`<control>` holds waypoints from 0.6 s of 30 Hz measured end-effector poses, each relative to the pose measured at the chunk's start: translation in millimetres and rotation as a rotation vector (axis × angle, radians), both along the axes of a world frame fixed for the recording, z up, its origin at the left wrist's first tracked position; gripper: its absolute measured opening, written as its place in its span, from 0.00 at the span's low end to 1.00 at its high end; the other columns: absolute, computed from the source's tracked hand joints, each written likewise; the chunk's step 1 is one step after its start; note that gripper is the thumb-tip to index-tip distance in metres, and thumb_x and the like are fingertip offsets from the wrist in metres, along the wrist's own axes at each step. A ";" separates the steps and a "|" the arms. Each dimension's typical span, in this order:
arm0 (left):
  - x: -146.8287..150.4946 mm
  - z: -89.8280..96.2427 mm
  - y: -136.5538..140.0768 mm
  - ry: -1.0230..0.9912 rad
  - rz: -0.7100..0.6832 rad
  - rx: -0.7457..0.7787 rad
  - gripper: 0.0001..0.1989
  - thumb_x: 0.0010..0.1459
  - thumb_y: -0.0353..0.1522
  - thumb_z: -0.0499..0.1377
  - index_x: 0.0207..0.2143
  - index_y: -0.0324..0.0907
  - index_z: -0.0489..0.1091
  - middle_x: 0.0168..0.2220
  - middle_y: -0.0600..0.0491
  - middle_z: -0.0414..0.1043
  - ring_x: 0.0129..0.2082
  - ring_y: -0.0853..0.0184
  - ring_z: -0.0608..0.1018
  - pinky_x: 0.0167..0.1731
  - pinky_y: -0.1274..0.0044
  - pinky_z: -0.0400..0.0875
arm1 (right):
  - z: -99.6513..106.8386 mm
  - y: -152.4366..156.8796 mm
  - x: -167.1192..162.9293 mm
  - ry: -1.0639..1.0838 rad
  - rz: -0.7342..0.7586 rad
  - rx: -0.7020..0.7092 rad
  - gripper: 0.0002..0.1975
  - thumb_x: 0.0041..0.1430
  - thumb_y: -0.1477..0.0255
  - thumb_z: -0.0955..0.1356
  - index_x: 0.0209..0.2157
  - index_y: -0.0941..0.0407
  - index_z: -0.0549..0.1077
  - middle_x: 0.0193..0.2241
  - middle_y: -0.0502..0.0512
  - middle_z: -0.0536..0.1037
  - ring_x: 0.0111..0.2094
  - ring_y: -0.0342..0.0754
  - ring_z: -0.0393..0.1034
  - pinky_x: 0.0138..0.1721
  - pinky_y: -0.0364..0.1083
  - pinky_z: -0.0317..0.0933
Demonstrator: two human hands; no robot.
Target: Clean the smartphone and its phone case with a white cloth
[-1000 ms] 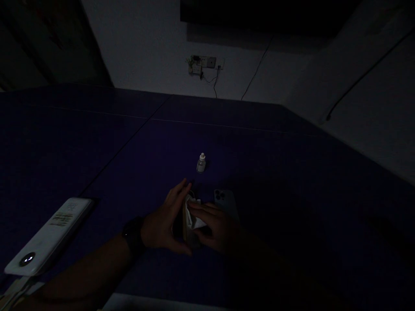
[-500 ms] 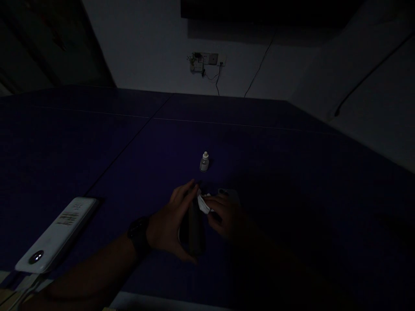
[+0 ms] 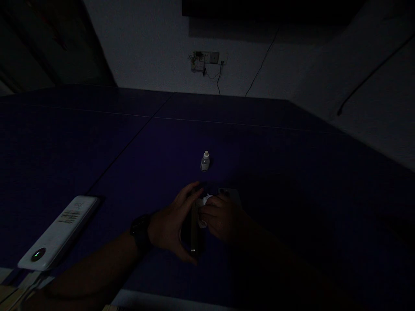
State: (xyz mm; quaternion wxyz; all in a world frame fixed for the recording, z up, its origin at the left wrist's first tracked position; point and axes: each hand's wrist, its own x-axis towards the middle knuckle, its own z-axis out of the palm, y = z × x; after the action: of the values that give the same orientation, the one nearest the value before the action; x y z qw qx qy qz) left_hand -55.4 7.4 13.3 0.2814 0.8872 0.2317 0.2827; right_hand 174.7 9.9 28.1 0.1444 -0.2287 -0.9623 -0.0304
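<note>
In dim light, my left hand point(image 3: 168, 226), with a dark watch point(image 3: 140, 232) on its wrist, grips a dark slim slab that looks like a phone point(image 3: 194, 231). The slab is tilted up on its long edge, fingers at its far end and thumb at its near end. My right hand point(image 3: 223, 219) is closed on a crumpled white wipe point(image 3: 205, 200) and presses it against the slab's right side. Partly hidden behind that hand lies a flat grey item with dark round spots point(image 3: 231, 194), possibly a phone case. A small white-capped bottle point(image 3: 205, 162) stands upright beyond both hands.
A white power bank point(image 3: 60, 231) with a lit round display and cables lies at the left on the dark blue table point(image 3: 155, 151). Wall sockets point(image 3: 207, 58) with plugs and cords are at the far wall. A dark screen point(image 3: 269, 9) hangs above.
My right hand has moved slightly nearer along the slab, and the wipe is now more covered by its fingers. The slab's edge has turned a little, showing a bright glint. The bottle stays put.
</note>
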 end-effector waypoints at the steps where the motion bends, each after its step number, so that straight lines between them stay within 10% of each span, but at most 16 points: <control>1: 0.0 -0.6 0.6 0.003 0.001 0.006 0.82 0.26 0.57 0.76 0.72 0.49 0.27 0.71 0.37 0.33 0.69 0.32 0.44 0.63 0.46 0.55 | 2.0 -2.3 0.1 -0.018 0.034 -0.024 0.02 0.60 0.76 0.69 0.33 0.55 0.76 0.34 0.51 0.81 0.38 0.51 0.68 0.36 0.50 0.53; 7: 0.5 -2.3 1.4 0.003 0.002 -0.014 0.82 0.26 0.57 0.76 0.72 0.50 0.25 0.72 0.38 0.28 0.69 0.31 0.44 0.64 0.46 0.54 | 5.6 -19.3 -1.8 -0.038 0.191 -0.135 0.04 0.57 0.70 0.71 0.29 0.53 0.74 0.30 0.47 0.80 0.36 0.49 0.67 0.36 0.50 0.50; 18: -1.9 -7.2 -0.3 -0.002 0.022 0.015 0.86 0.25 0.58 0.75 0.71 0.47 0.19 0.73 0.35 0.24 0.70 0.30 0.36 0.64 0.42 0.47 | -0.4 5.0 -2.3 -0.018 -0.051 -0.022 0.02 0.61 0.75 0.69 0.34 0.56 0.75 0.36 0.53 0.81 0.40 0.51 0.67 0.41 0.51 0.52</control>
State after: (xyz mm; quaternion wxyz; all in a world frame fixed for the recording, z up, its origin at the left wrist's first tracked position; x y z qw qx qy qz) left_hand -57.3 7.1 6.1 0.2720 0.8864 0.2391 0.2884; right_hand 172.4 14.9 27.7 0.1322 -0.2545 -0.9576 -0.0255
